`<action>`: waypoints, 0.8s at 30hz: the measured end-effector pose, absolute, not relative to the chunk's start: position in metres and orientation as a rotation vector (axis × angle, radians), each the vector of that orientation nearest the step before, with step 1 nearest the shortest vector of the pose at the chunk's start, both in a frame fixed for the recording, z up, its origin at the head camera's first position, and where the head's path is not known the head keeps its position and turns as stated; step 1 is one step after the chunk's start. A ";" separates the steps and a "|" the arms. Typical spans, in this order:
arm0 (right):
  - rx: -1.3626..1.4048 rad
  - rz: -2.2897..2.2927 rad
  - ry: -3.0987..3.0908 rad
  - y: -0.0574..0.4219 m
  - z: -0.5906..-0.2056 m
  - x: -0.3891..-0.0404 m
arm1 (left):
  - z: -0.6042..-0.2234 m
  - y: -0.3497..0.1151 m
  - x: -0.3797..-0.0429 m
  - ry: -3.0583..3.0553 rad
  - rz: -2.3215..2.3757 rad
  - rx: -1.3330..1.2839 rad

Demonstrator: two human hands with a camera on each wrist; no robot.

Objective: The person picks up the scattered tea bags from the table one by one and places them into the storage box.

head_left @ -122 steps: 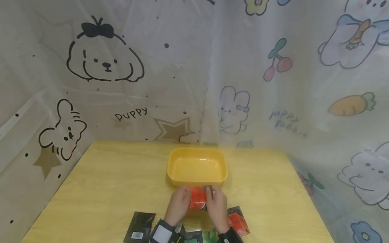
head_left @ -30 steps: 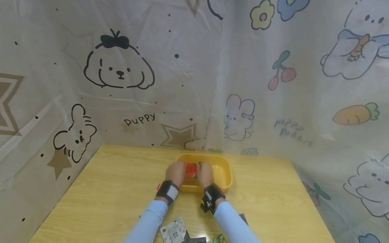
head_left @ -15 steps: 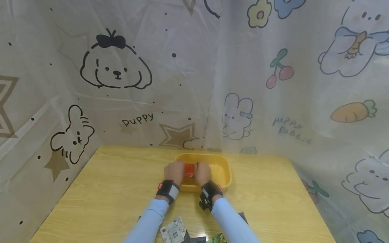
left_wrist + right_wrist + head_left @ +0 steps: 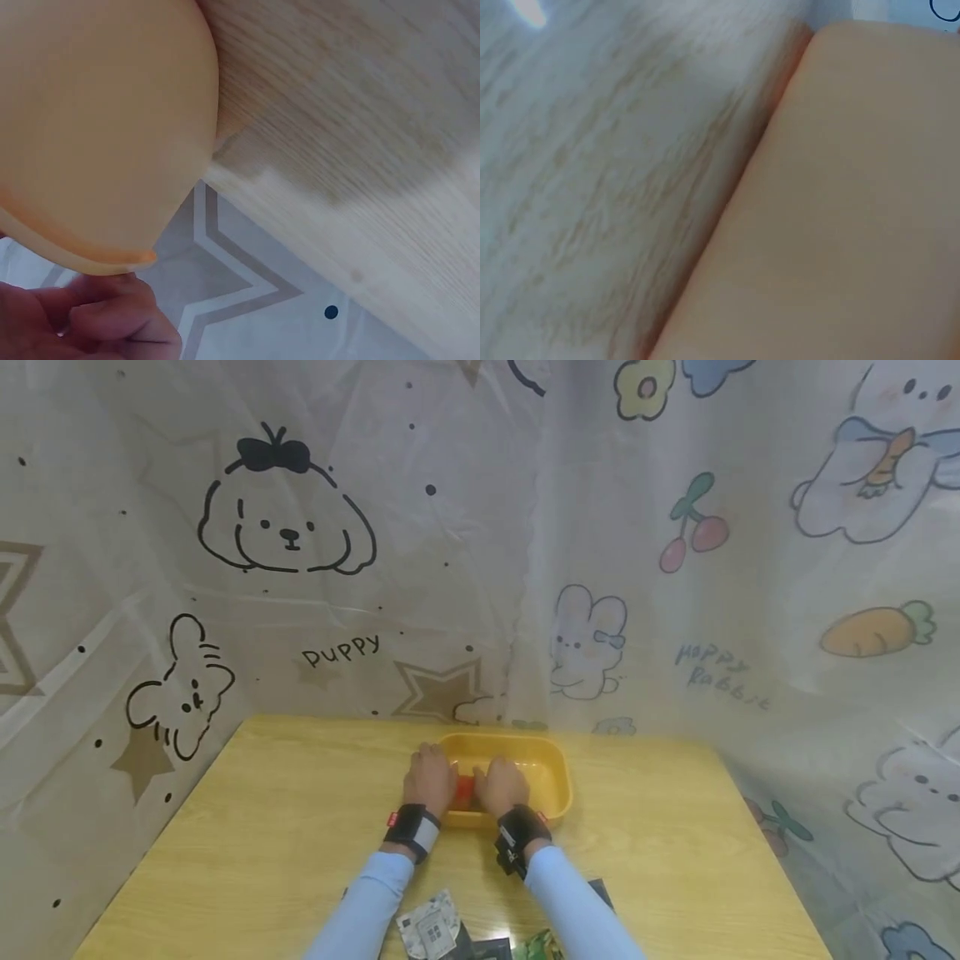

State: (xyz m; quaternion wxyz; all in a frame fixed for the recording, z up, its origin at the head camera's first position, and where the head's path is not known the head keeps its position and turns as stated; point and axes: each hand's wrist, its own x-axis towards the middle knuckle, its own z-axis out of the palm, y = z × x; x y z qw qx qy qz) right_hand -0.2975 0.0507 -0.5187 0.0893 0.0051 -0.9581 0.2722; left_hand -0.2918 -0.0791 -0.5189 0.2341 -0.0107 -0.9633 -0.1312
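Note:
A small red packet (image 4: 465,792) lies low in the left part of a yellow plastic tray (image 4: 557,777), between my two hands. My left hand (image 4: 430,779) holds its left side, at the tray's left rim. My right hand (image 4: 502,787) holds the right side with its thumb toward the packet. Curled left fingers (image 4: 120,315) show just past the tray wall (image 4: 112,135) in the left wrist view. The right wrist view shows mostly the tray's outer wall (image 4: 840,195), with the right fingers out of sight. Both palms hide most of the packet.
A patterned grey-and-white packet (image 4: 431,927), a dark packet (image 4: 491,948) and a green packet (image 4: 538,946) lie at the near edge of the wooden table (image 4: 300,827). A dark packet corner (image 4: 602,891) shows beside the right sleeve. A printed curtain (image 4: 450,527) hangs behind.
Both hands have carried the red packet forward from the near table into the tray. Over the last half second it has sunk lower in the tray, and the left fingers have reached slightly farther forward.

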 end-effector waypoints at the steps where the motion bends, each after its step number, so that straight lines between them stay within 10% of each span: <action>1: 0.006 0.799 -2.852 0.051 -0.518 -0.297 | -0.518 -0.079 -0.291 -2.648 -0.371 -0.031; 24: 0.042 0.953 -2.700 0.055 -0.499 -0.274 | -0.484 -0.107 -0.262 -2.768 -1.119 0.067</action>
